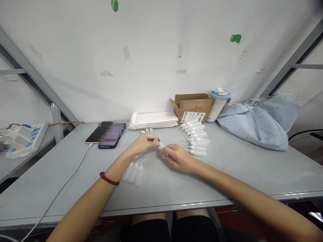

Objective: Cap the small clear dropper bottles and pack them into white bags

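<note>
My left hand point(144, 143) is closed in a pinch at the neck end of a small translucent plastic squeeze bottle point(162, 147), where a small round white cap point(155, 141) shows by the fingertips. Curled around the bottle's body, my right hand point(178, 157) hides most of it. Just below my left wrist lie several similar bottles point(138, 174) with thin bent strips at their tops. A row of bottles with white caps point(198, 139) lies beyond my right hand. Two small white round caps point(150, 129) rest on the table past my left hand.
At the back stand a stack of white packets point(156, 119), an open cardboard box point(194, 107) and a lidded cup point(217, 106). A blue-grey cloth bag point(254, 124) lies right. Two phones point(112, 136) and a white cable point(65, 185) lie left on the grey table point(227, 168).
</note>
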A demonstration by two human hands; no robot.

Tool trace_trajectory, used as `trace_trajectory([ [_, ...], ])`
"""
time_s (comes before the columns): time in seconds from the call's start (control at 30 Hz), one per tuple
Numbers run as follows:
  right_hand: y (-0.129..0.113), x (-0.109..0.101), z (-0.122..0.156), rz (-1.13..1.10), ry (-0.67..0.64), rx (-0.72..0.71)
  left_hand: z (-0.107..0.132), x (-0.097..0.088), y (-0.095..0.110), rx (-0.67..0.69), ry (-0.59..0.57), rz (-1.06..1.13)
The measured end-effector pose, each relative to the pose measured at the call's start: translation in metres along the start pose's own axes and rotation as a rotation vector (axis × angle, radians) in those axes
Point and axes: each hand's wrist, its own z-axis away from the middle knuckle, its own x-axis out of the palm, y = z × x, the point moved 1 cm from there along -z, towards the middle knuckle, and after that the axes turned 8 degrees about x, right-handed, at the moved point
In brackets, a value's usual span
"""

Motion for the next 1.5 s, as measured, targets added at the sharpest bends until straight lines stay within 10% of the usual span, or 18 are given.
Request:
trace_trajectory([
  [1.0,-0.002,-0.019,-0.001,-0.382,-0.087,0.215,0.002,-0.004,0.011,0.183,-0.269,-0.126],
  [1.5,0.005,-0.019,-0.005,-0.800,-0.065,0.420,0.005,0.008,0.008,0.198,-0.183,-0.112],
])
